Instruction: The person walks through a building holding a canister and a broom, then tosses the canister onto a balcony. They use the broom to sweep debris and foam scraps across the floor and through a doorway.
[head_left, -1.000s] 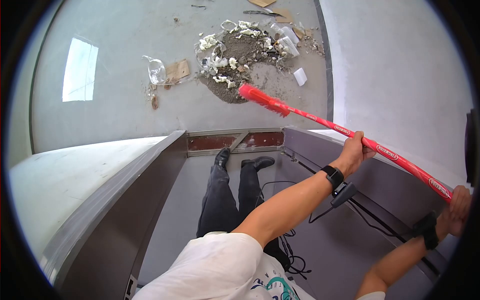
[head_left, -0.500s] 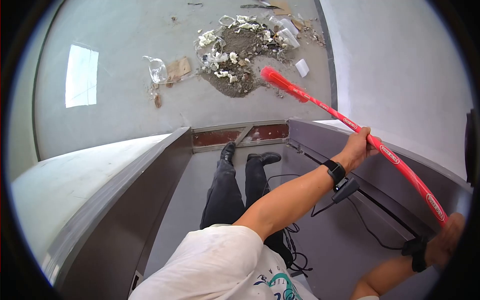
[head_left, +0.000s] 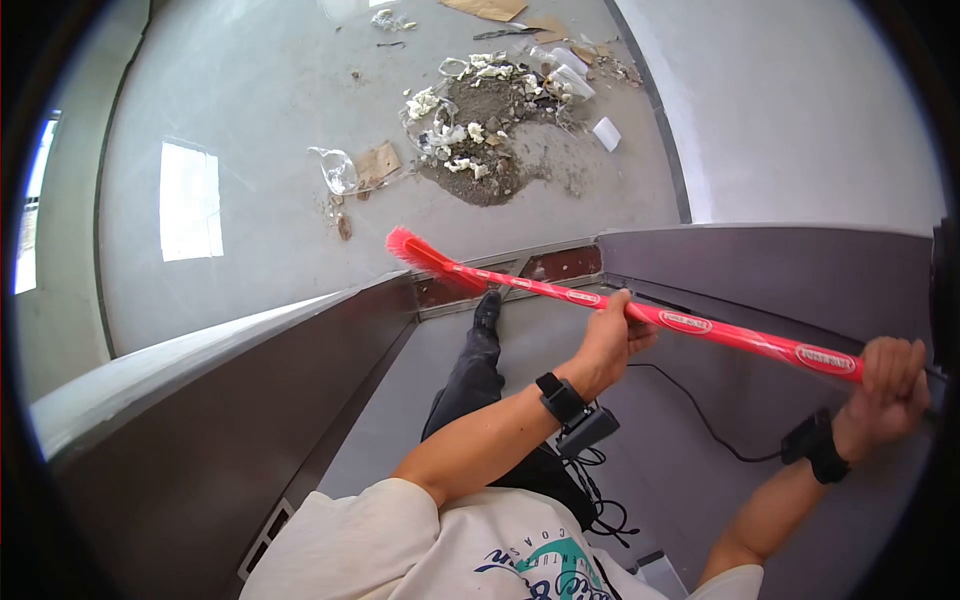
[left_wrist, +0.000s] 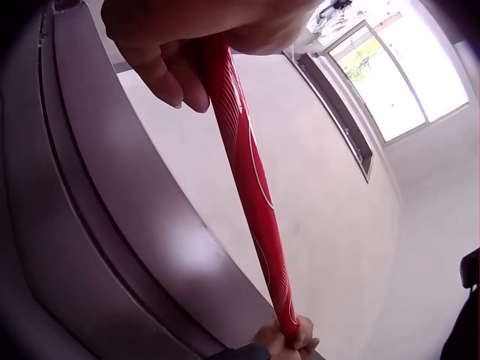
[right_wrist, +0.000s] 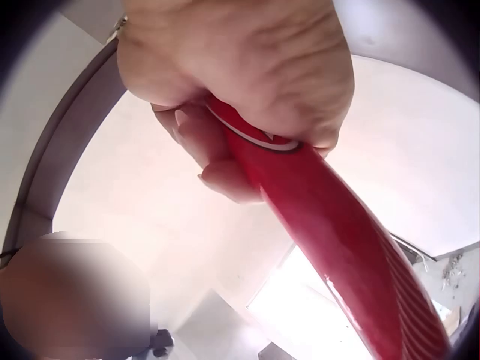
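Observation:
A long red broom (head_left: pixel 745 338) slants across the head view, its pink-red bristles (head_left: pixel 408 248) pointing to the upper left. My left hand (head_left: pixel 605 342) grips the handle near its middle. Farther back, my right hand (head_left: pixel 890 388) wraps round the handle's rear end. The left wrist view has the left hand (left_wrist: pixel 214 26) at the top, and the right hand (left_wrist: pixel 281 341) small at the bottom. In the right wrist view, curled fingers hold the red handle (right_wrist: pixel 330 225). The broom head overlaps the doorway sill (head_left: pixel 560 265) in the head view, apart from the debris pile (head_left: pixel 495 180).
Dark panels (head_left: pixel 230 400) flank me on both sides. A boot (head_left: pixel 488 310) stands by the sill. Beyond it lie a clear plastic piece (head_left: pixel 338 170), cardboard (head_left: pixel 377 162) and a white block (head_left: pixel 606 134) on the grey floor. Black cables (head_left: pixel 600 500) hang beside me.
The broom head has swung from beside the debris pile to the left and nearer to me, over the sill. My left hand has come left and closer; the right hand has risen slightly in view.

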